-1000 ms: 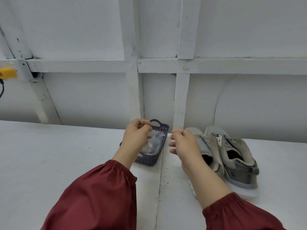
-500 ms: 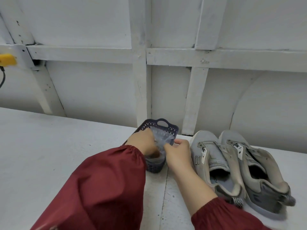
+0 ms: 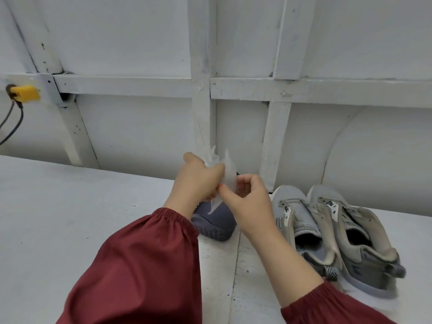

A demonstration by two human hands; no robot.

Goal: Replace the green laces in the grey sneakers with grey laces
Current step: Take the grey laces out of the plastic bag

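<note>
No text on the grey sneakers (image 3: 301, 218) is legible.

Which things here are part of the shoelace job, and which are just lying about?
In use: grey sneakers; clear plastic bag, held by left hand and right hand; blue basket below them.
Lying about: yellow object on the wall.

A white-painted wall (image 3: 131, 43) fills the upper frame, crossed by a horizontal rail (image 3: 131, 86) and upright posts (image 3: 202, 90). At the far left, a yellow fitting (image 3: 24, 92) trails a black cable (image 3: 11, 127). Below lies a white tabletop (image 3: 70, 218), with a seam (image 3: 236, 265) running down its centre.
</note>
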